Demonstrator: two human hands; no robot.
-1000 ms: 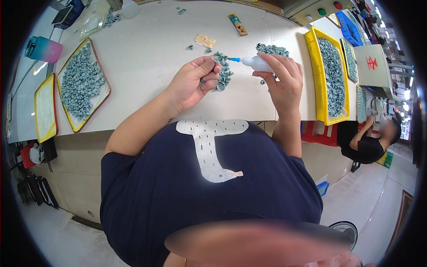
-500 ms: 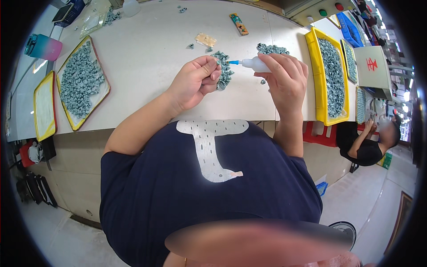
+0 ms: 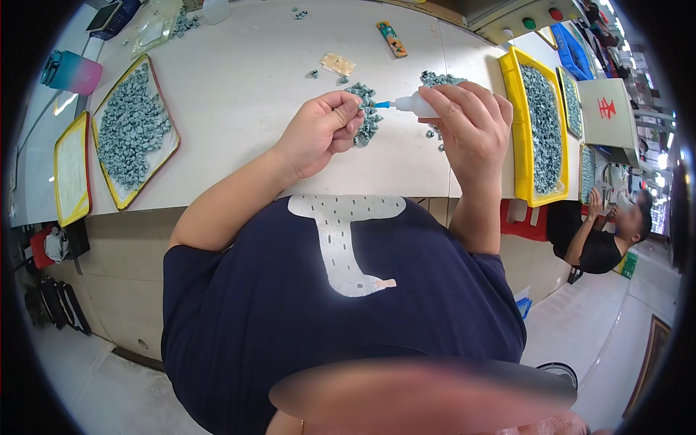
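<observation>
My right hand (image 3: pixel 471 119) is wrapped round a white squeeze bottle (image 3: pixel 415 105) with a blue needle tip, held sideways so the tip points left at my other hand. My left hand (image 3: pixel 330 123) is closed in a pinch, thumb against the curled forefinger; a small piece at its fingertips is too hidden to make out. Just beyond the left fingers lies a small heap of grey-green pieces (image 3: pixel 368 127). Another heap of such pieces (image 3: pixel 433 77) lies partly behind the right hand.
On the left stand a yellow-rimmed tray of pieces (image 3: pixel 133 123), a yellow-edged tray (image 3: pixel 72 174) and a teal-pink bottle (image 3: pixel 76 72). A yellow bin (image 3: pixel 511 130) full of pieces stands right. A beige scrap (image 3: pixel 338 64) and an orange-green packet (image 3: pixel 392 40) lie farther back. A person (image 3: pixel 591 239) sits far right.
My right hand has moved slightly right with the bottle, drawing the tip a little away from my left fingers. My left hand stays nearly in place.
</observation>
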